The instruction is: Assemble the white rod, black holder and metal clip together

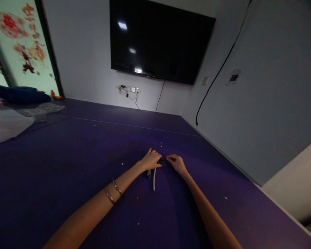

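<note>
Over the purple surface, my left hand point(150, 160) is closed on a small black object point(161, 161) whose kind I cannot make out; most of it lies under the palm and fingers. Below that hand, a pale narrow strip point(154, 181) sticks out toward me, and a short black-and-pale piece point(148, 174) shows beside it. I cannot tell whether these join the black object. My right hand point(177, 163) has its fingertips pinched together at the object's right end. Whatever sits between those fingertips is too small to name.
Tiny white scraps dot the purple surface point(106, 207). Clear plastic sheeting point(10, 124) and dark blue cloth point(20, 94) lie at the far left, near a small orange bottle point(53, 93). A black cable point(217, 76) hangs down the right wall; a television point(158, 38) hangs ahead.
</note>
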`<state>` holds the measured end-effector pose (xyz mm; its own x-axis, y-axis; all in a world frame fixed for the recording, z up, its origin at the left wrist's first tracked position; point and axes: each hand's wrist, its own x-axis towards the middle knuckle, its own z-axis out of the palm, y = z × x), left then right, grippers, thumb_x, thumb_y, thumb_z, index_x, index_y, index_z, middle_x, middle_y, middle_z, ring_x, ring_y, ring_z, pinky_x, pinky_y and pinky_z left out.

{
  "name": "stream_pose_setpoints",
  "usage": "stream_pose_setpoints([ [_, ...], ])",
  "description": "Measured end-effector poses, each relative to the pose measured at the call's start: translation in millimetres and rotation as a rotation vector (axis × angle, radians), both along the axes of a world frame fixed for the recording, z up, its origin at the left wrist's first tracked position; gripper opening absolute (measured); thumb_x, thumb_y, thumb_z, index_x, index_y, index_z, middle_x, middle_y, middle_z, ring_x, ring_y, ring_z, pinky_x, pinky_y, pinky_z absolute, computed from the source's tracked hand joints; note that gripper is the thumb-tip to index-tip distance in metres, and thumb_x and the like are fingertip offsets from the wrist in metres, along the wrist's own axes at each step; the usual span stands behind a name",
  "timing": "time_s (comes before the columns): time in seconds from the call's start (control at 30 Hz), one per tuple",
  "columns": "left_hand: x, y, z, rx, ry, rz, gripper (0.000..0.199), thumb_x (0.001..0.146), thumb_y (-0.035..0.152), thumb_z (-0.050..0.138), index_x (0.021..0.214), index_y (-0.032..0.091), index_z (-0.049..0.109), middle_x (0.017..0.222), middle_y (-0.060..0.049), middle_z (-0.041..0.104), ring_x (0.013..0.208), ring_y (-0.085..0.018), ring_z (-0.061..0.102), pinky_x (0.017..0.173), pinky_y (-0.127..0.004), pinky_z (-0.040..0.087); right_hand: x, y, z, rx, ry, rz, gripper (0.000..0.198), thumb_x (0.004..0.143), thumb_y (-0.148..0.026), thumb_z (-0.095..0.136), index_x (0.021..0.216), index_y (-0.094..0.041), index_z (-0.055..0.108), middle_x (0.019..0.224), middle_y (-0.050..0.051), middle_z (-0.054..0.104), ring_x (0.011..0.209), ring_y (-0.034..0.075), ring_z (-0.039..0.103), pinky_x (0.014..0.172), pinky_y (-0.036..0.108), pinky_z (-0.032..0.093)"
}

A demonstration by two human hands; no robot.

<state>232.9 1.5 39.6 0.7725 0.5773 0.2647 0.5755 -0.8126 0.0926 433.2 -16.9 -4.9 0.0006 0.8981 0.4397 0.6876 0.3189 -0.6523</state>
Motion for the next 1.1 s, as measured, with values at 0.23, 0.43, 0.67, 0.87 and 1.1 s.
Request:
stream_pose_setpoints([
  [0.23,-10,-2,37.5,0.114,-0.161,0.167,0.024,0.080,0.030,0.055,0.099,0.016,0.059,0.103,-0.008,0.059,0.104,-0.022,0.050,0.086,-0.031,0.042,1,1,-2,0.013,0.012,-0.006,0.021,0.075,-0.030,0.054,0.081,-0.019,0.071,0.084,0.006,0.070,0.080,0.018,0.063,0.076,0.030,0.046],
  [0.43,-26,-19,74.8,0.008,-0.162,0.421,0.021,0.085,0.030,0.046,0.095,0.019,0.060,0.095,-0.007,0.063,0.087,-0.020,0.060,0.074,-0.031,0.047,0,2,-2,0.014,0.020,-0.016,0.022,0.074,-0.031,0.054,0.079,-0.019,0.071,0.083,0.006,0.070,0.078,0.019,0.063,0.074,0.030,0.047],
  [0.67,-32,-47,43.5,-0.176,0.138,0.458,0.027,0.075,0.036,0.055,0.092,0.018,0.066,0.093,-0.012,0.068,0.086,-0.027,0.065,0.071,-0.037,0.050,-1,1,-1,0.019,0.027,-0.029,0.022,0.074,-0.032,0.053,0.077,-0.019,0.071,0.082,0.006,0.070,0.078,0.019,0.064,0.073,0.030,0.047],
  [0.87,-29,-56,21.9,-0.230,0.137,0.453,0.032,0.078,0.040,0.049,0.087,0.015,0.067,0.091,-0.015,0.069,0.088,-0.030,0.064,0.074,-0.041,0.049,-3,-1,-1,0.025,0.037,-0.047,0.024,0.074,-0.032,0.051,0.076,-0.017,0.071,0.082,0.007,0.070,0.076,0.019,0.064,0.072,0.029,0.048],
  [1.1,-30,-57,13.8,-0.236,0.112,0.469,0.029,0.077,0.032,0.047,0.089,0.015,0.067,0.091,-0.014,0.069,0.086,-0.031,0.065,0.071,-0.040,0.050,-4,-3,1,0.033,0.034,-0.051,0.020,0.073,-0.028,0.052,0.075,-0.018,0.070,0.081,0.006,0.070,0.076,0.019,0.064,0.072,0.028,0.047],
])
